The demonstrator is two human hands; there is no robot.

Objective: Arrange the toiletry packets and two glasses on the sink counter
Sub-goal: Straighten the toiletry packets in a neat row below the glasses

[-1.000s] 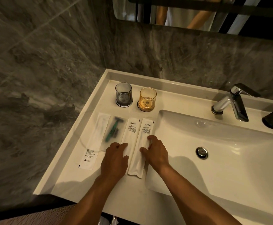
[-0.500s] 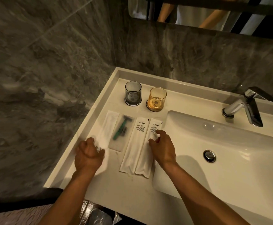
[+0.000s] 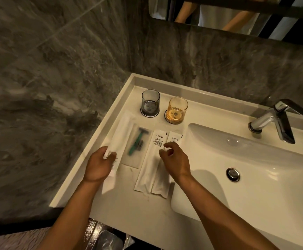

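Four packets lie side by side on the white sink counter [image 3: 114, 204]. My left hand [image 3: 98, 166] grips the near end of the leftmost long white packet [image 3: 121, 136]. Beside it lies a clear packet with a green razor [image 3: 136, 143], then two long white printed packets [image 3: 149, 159] [image 3: 173, 138]. My right hand [image 3: 174, 161] hovers over those two with fingers loosely curled and holds nothing. Behind the packets a grey glass [image 3: 150, 102] and an amber glass [image 3: 177, 110] stand upright on round coasters.
The basin [image 3: 255, 177] with its drain [image 3: 233, 175] fills the right side, with a chrome tap [image 3: 273, 121] at the back. Dark marble walls close the left and back. A mirror [image 3: 237, 13] hangs above. A lined bin [image 3: 103, 237] sits below the counter's front edge.
My left hand went from the middle packets to the leftmost packet and took hold of its near end, shifting it. My right hand lifted off the right packets.
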